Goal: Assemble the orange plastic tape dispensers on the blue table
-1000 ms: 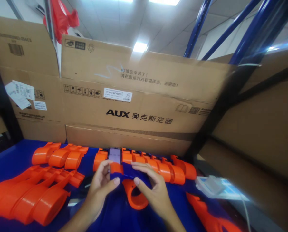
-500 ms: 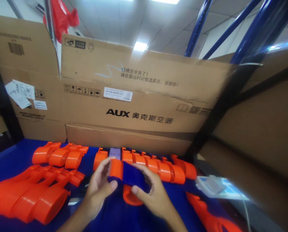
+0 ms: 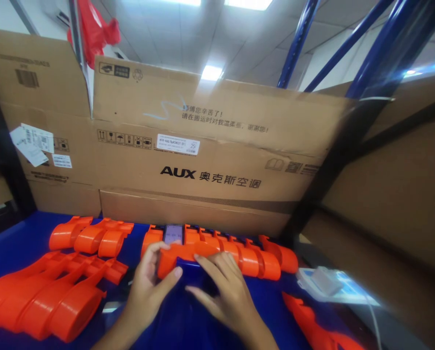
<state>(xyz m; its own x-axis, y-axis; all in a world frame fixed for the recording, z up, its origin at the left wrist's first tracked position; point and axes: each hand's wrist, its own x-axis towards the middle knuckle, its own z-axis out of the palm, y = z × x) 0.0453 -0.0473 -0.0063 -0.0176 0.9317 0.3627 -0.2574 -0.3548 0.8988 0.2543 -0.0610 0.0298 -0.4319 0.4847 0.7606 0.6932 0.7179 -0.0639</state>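
Observation:
My left hand (image 3: 148, 279) is closed around the left end of an orange plastic part (image 3: 177, 252), its thumb against a glossy dark-blue piece (image 3: 192, 270). That blue piece sits along the near side of the orange part; whether the two are joined I cannot tell. My right hand (image 3: 226, 287) pinches the blue piece from the right, index fingertip on its upper edge and thumb at its underside. Just behind my hands, a row of similar orange parts (image 3: 248, 260) with rounded, curved bodies lies on the blue surface (image 3: 261, 296).
More orange parts (image 3: 81, 306) lie in overlapping rows at left, and another (image 3: 312, 325) at front right. A phone-like device (image 3: 173, 234) stands between orange parts at the back. A cardboard sheet (image 3: 217, 160) walls the rear. A white box (image 3: 327, 282) with a cable sits at right.
The orange part in my hands has been turned and now lies lengthwise across, above the blue piece. My right fingers have shifted left onto the blue piece's upper edge.

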